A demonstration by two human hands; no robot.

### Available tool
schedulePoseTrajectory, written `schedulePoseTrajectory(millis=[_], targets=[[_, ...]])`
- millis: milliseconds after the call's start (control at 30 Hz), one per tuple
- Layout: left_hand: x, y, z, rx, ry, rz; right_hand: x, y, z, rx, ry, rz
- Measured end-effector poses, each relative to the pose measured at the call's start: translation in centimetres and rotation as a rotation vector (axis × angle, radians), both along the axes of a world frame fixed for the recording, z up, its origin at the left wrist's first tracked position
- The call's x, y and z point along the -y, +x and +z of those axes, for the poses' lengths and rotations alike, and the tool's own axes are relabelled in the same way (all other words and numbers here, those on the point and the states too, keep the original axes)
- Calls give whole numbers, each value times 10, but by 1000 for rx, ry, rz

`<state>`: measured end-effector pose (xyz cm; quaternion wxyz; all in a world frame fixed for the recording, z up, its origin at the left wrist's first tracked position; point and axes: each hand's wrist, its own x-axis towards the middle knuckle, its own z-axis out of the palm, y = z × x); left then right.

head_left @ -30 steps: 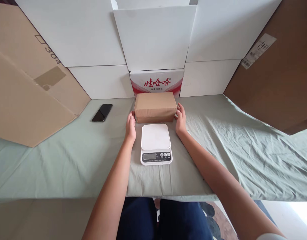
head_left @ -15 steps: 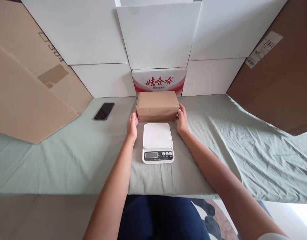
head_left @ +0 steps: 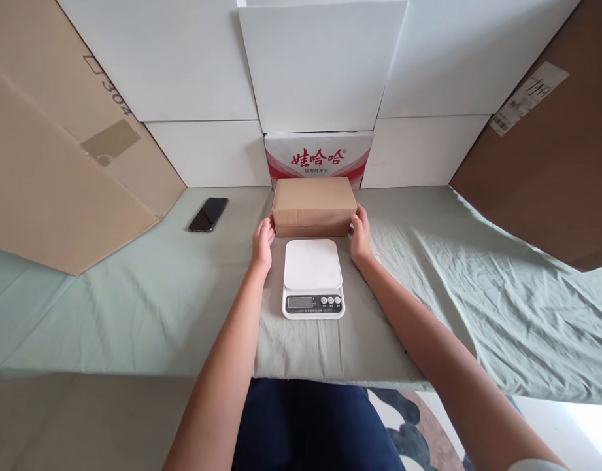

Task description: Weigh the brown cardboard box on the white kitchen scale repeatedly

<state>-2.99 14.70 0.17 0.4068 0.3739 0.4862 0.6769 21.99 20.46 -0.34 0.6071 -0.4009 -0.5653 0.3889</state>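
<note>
At the bottom centre of the frame sit the person's dark blue trousers (head_left: 310, 425), with a patterned rug (head_left: 418, 425) showing to their right. Both bare forearms reach upward from there across the worktop (head_left: 134, 307), which is covered in a wrinkled pale green cloth.

Between the forearms, at the centre of the frame, stands a white kitchen scale (head_left: 313, 278), its platform bare and its display and buttons along the near edge.

Just beyond the scale lies a brown cardboard box (head_left: 314, 205), flat on the cloth. The left hand (head_left: 263, 242) touches the box's lower left corner with loosely spread fingers, and the right hand (head_left: 360, 232) presses against its right end. The two hands bracket the box from either side, well apart from each other; whether they truly clamp it cannot be told.

Left of centre, a black phone (head_left: 208, 214) lies on the cloth. Behind the box stands a white carton with red lettering (head_left: 319, 157), backed by white panels (head_left: 183, 65). Large brown cardboard sheets lean at the left (head_left: 50, 176) and right (head_left: 550, 157) edges.
</note>
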Motion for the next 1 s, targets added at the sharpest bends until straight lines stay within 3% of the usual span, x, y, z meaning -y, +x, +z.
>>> schedulePoseTrajectory(millis=[1000], targets=[[1,-5,1,23,2,25,3,1,4,17,-8,0]])
